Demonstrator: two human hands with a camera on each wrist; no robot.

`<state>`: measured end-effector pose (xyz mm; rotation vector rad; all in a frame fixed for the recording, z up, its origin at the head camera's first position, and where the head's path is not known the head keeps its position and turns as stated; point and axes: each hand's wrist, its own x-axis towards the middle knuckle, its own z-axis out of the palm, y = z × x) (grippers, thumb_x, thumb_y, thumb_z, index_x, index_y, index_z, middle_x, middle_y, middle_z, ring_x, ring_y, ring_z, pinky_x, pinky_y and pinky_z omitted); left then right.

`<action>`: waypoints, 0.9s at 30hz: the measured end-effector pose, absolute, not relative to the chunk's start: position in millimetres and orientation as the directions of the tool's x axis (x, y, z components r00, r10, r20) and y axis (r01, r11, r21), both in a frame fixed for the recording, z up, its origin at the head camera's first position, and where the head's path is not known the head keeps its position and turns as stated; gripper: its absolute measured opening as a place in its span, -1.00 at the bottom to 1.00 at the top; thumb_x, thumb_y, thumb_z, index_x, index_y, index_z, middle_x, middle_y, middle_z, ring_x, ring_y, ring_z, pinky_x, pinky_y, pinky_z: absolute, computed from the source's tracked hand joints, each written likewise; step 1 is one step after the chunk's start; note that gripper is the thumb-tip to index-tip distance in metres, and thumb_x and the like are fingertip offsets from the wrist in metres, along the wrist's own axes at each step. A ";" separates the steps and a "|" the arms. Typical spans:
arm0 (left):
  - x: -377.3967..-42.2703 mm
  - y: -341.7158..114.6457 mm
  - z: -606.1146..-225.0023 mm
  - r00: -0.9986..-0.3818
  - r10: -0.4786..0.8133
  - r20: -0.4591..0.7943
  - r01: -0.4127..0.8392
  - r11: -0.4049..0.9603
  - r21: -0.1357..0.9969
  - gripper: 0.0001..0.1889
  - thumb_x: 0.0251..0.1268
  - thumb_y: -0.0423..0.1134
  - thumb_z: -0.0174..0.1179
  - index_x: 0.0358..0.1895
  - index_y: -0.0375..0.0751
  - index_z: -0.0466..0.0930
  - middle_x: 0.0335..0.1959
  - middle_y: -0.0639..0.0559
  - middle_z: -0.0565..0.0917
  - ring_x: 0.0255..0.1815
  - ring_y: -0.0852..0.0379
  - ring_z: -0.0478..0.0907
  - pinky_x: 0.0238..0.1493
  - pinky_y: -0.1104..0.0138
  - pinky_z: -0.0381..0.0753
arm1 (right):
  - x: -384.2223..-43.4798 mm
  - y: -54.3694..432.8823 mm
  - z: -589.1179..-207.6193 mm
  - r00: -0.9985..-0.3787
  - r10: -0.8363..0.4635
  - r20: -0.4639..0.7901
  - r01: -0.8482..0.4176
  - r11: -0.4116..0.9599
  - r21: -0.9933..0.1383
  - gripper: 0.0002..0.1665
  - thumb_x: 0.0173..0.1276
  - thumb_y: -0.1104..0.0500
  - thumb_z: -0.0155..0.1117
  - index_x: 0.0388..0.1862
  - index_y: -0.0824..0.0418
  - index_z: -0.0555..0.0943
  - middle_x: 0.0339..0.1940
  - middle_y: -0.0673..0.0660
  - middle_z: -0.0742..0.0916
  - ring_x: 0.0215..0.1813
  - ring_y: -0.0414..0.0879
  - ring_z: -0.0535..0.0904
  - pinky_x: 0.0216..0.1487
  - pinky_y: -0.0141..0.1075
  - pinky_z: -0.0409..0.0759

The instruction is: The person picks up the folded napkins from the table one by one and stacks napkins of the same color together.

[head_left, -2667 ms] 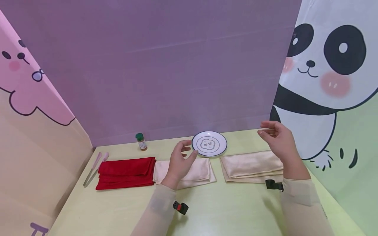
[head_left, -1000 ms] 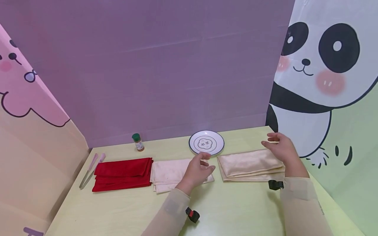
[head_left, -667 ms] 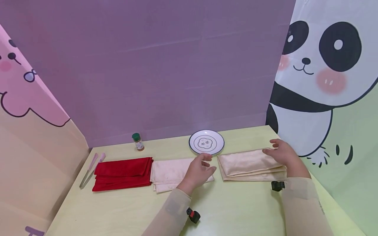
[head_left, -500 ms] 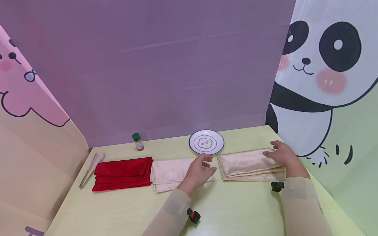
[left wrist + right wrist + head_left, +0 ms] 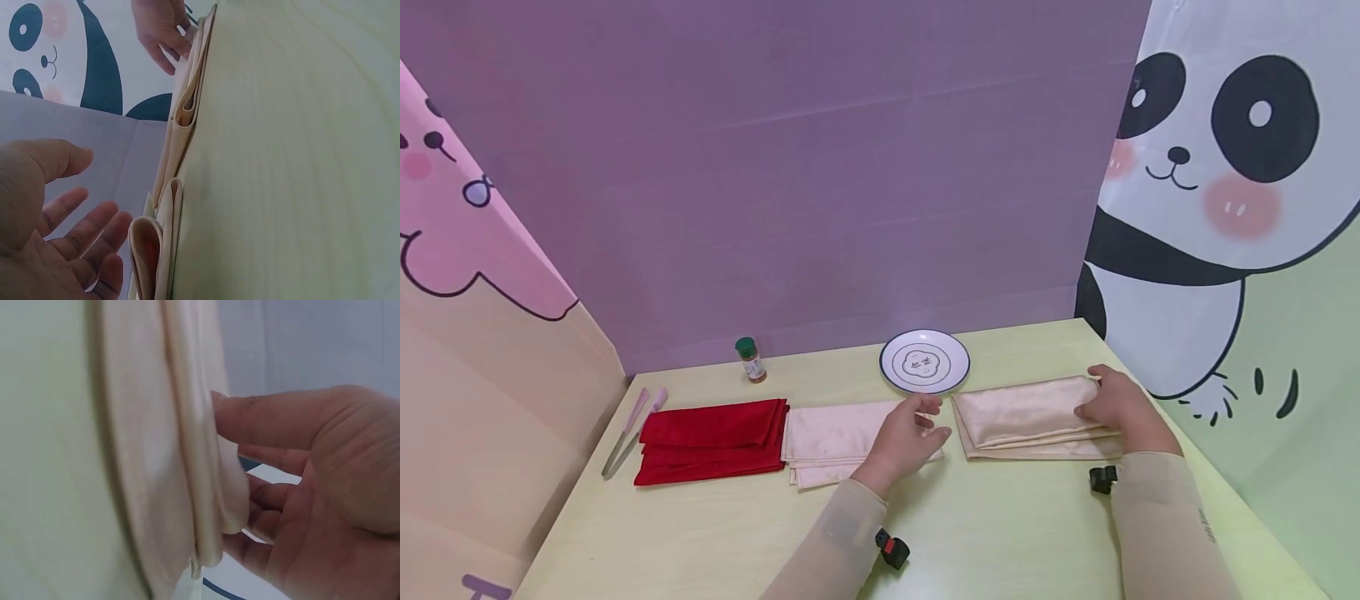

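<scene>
Purple backdrop rises behind a pale yellow worktop, and on the wall at right is a large panda drawing, whose full face shows only in the head view. On the right part of the worktop lies the folded beige cloth. The right hand is at its right end: from the head, one sees the thumb on the upper face and the other fingers at the far edge. The right wrist view adds that thumb and fingers are curved round this end, with the layers between them; some fingertips are hidden. The left hand is near the right end of the pale pink cloth, its fingers apart and loosely bent; its palm appears only in the left wrist view, together with the looped folds of the cloths, seen from the side. Only the head view gives the plate, the green-capped jar, the red cloth and, just beside it, the tongs with pink handles.
</scene>
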<state>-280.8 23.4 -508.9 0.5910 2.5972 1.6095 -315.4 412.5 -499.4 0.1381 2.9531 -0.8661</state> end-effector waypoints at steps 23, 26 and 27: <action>-280.1 21.3 -510.1 -0.932 0.328 0.155 0.285 0.400 0.871 -0.57 0.39 -0.21 0.39 0.27 -0.13 0.58 0.11 0.07 0.65 0.08 0.02 0.63 0.11 0.22 0.62 | -303.3 411.8 -494.7 -0.992 -0.112 -0.057 -0.074 0.890 -0.450 -0.17 0.11 0.25 0.61 0.34 0.44 0.47 0.15 0.61 0.53 0.12 0.44 0.48 0.22 0.36 0.46; -280.3 21.0 -510.5 -0.930 0.331 0.159 0.290 0.398 0.870 -0.58 0.39 -0.22 0.39 0.26 -0.13 0.58 0.12 0.04 0.66 0.08 0.01 0.63 0.12 0.21 0.61 | -302.9 414.1 -495.9 -0.992 -0.122 -0.022 -0.097 0.873 -0.479 -0.32 0.22 0.23 0.53 0.26 0.47 0.52 0.12 0.56 0.60 0.13 0.42 0.50 0.24 0.34 0.46; -280.3 21.0 -510.7 -0.930 0.331 0.160 0.292 0.399 0.869 -0.58 0.39 -0.22 0.39 0.26 -0.13 0.58 0.12 0.03 0.66 0.08 0.01 0.63 0.11 0.21 0.61 | -303.0 414.6 -496.4 -0.993 -0.121 -0.011 -0.100 0.865 -0.491 -0.38 0.27 0.22 0.49 0.23 0.48 0.53 0.11 0.54 0.61 0.13 0.41 0.51 0.24 0.33 0.47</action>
